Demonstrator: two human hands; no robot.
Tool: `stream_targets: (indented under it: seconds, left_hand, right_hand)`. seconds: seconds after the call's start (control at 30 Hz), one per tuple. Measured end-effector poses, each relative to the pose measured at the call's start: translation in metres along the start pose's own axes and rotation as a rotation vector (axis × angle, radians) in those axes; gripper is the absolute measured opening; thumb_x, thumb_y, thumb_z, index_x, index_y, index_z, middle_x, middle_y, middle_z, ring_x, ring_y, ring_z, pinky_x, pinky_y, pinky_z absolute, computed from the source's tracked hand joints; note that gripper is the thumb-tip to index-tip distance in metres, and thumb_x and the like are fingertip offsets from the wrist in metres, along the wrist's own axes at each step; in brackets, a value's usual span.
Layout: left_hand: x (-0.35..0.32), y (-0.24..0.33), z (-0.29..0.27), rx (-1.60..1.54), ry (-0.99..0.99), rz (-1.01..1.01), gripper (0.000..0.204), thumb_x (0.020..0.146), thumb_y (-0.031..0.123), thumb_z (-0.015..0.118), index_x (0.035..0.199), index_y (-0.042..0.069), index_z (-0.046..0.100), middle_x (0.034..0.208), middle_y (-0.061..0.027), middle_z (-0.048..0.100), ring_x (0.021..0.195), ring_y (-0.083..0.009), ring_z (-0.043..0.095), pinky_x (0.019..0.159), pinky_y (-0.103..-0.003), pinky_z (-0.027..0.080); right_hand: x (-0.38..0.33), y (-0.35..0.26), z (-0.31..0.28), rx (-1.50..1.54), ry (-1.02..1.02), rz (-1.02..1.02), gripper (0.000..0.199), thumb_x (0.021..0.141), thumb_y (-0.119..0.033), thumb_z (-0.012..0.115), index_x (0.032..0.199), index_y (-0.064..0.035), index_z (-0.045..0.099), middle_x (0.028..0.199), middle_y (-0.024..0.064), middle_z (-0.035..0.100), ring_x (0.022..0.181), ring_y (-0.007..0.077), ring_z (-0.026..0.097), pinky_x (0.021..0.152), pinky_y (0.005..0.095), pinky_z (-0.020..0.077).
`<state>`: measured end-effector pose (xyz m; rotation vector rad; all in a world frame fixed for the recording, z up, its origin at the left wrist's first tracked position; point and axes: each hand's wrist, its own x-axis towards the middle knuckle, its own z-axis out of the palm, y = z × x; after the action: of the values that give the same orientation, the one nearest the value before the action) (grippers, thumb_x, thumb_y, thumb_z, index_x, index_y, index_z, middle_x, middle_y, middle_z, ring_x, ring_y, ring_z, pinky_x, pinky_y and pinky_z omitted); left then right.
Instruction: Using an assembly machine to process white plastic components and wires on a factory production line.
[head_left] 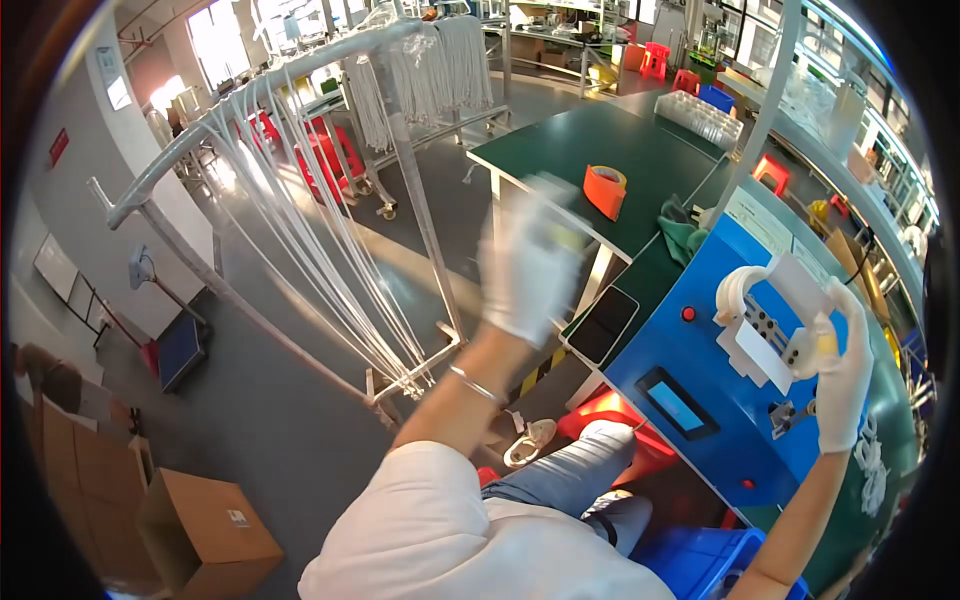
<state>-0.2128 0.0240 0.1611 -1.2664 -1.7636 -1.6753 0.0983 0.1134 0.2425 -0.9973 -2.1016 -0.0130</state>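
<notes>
My left hand (530,265), in a white glove, is raised between the cable rack and the green table. Motion smears its fingers, and whether it holds anything does not show. At the blue machine (650,345) on the right, my gloved right hand (845,370) is beside a white curved fitting (735,295) and a metal block (762,322). Its thumb, with a yellow patch, and its raised finger are apart; nothing is visible between them. Long white cables (310,220) hang over a metal rack (175,165) to my left.
A black phone (603,325) lies on the table edge near an orange tape roll (604,190) and a green cloth (682,232). Below the machine is a blue bin (695,560). Coiled white cable (871,465) rests at right. An open cardboard box (215,530) stands at lower left.
</notes>
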Motion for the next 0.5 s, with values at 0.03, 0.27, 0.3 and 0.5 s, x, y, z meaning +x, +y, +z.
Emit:
stream_targets:
  seconds: [0.03, 0.27, 0.3, 0.5]
  left_hand:
    - [0.015, -0.024, -0.021, 0.01, 0.189, -0.208, 0.037, 0.077, 0.004, 0.065, 0.113, 0.001, 0.058, 0.106, -0.014, 0.061, 0.094, -0.0251, 0.06, 0.085, -0.035, 0.047]
    - [0.119, -0.138, -0.134, 0.685, 0.777, -0.082, 0.038, 0.086, 0.009, 0.058, 0.119, -0.009, 0.053, 0.095, -0.0158, 0.061, 0.089, -0.0261, 0.062, 0.084, -0.035, 0.05]
    - [0.125, -0.145, -0.141, 0.156, 0.611, -0.237, 0.032, 0.087, 0.008, 0.055, 0.114, -0.008, 0.056, 0.084, -0.0126, 0.06, 0.074, -0.0216, 0.061, 0.07, -0.031, 0.051]
    - [0.032, -0.031, -0.06, -0.913, -0.398, -0.353, 0.022, 0.086, 0.004, 0.049, 0.102, -0.002, 0.064, 0.069, -0.0055, 0.059, 0.052, -0.0114, 0.055, 0.044, -0.022, 0.044]
  right_hand:
    - [-0.003, 0.001, -0.003, -0.041, 0.076, -0.064, 0.028, 0.092, -0.01, 0.054, 0.119, -0.0014, 0.055, 0.112, 0.0102, 0.061, 0.107, 0.0213, 0.056, 0.094, 0.0304, 0.0405]
    - [-0.011, -0.017, -0.007, 0.035, 0.057, -0.151, 0.032, 0.094, -0.008, 0.052, 0.126, -0.0069, 0.053, 0.124, 0.0092, 0.056, 0.116, 0.0216, 0.051, 0.101, 0.034, 0.0384]
    - [-0.01, -0.02, -0.005, -0.049, 0.181, -0.25, 0.029, 0.093, -0.005, 0.052, 0.122, -0.005, 0.055, 0.121, 0.0101, 0.057, 0.114, 0.0218, 0.053, 0.1, 0.0342, 0.0393]
    - [-0.014, -0.07, 0.014, 0.415, -0.017, -0.266, 0.031, 0.087, -0.006, 0.06, 0.118, 0.0002, 0.057, 0.116, 0.0152, 0.059, 0.102, 0.0214, 0.057, 0.09, 0.0319, 0.0436]
